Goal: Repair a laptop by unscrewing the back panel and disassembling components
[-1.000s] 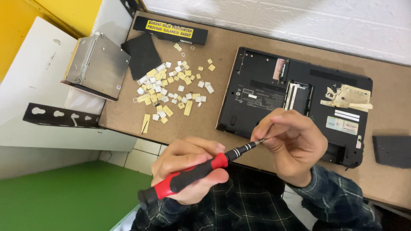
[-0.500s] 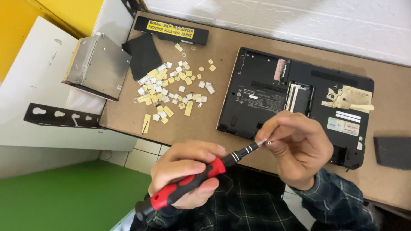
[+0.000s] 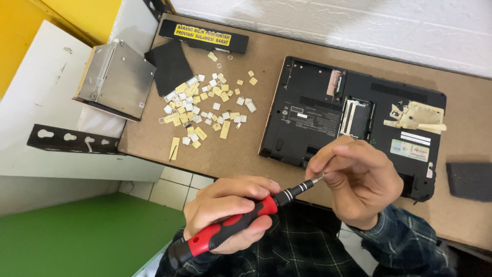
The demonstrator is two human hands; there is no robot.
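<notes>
My left hand (image 3: 228,210) grips a red-and-black screwdriver (image 3: 241,220) by its handle, with the shaft pointing up and to the right. The fingers of my right hand (image 3: 356,177) pinch the metal tip of the screwdriver, just in front of the near edge of a black laptop (image 3: 328,115). The laptop lies bottom-up on the brown tabletop (image 3: 246,149), with its cover off and open bays showing. Both hands hover at the table's front edge, above my plaid sleeves.
A heap of small yellow and white key caps (image 3: 205,105) lies left of the laptop. A silver drive (image 3: 115,79), a black pad (image 3: 169,64), a long black battery (image 3: 202,36) and a black metal bracket (image 3: 72,139) sit at the left. Another dark pad (image 3: 469,180) lies at far right.
Both hands and the screwdriver have shifted only slightly; the right fingers stay pinched on the tip. Nothing on the table has moved.
</notes>
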